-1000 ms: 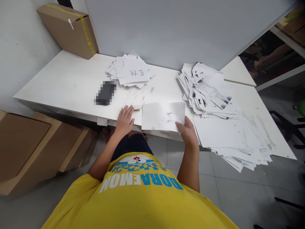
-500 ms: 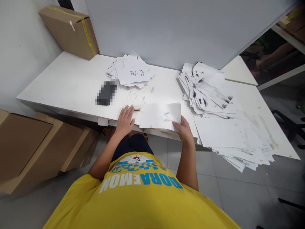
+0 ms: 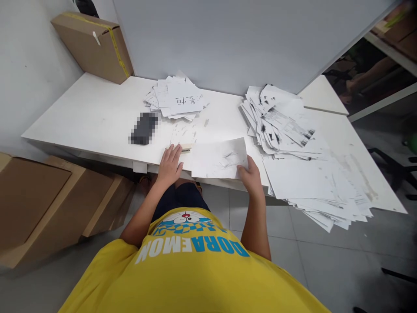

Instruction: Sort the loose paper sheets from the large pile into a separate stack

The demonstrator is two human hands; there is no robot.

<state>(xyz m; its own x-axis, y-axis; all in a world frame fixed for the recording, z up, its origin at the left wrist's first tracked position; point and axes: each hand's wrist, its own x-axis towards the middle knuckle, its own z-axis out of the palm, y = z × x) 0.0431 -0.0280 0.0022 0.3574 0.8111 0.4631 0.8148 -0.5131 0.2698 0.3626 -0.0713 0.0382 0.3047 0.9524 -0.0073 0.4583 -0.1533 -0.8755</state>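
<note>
My right hand point(image 3: 251, 176) pinches the right edge of a white sheet of paper point(image 3: 211, 158) with grey smudges, thumb on top. The sheet lies at the table's front edge, its right side tilted up a little. My left hand point(image 3: 170, 164) rests flat, fingers stretched, over one end of a narrow beige strip point(image 3: 186, 148) with a thin dark line along it. What kind of thing the strip is I cannot make out, as the hand covers part of it. The strip's right end meets the sheet's left edge.
On the white table point(image 3: 81, 113) lie a blurred dark object point(image 3: 145, 128), a small paper pile point(image 3: 179, 100), a larger smudged pile point(image 3: 280, 121) and spread sheets point(image 3: 302, 178) overhanging the front. A taped carton point(image 3: 94, 48) stands back left; cardboard boxes point(image 3: 48, 195) stand below left.
The sheet's right side has risen slightly in my right hand. My left hand stays on the beige strip, and the whole view has shifted a little.
</note>
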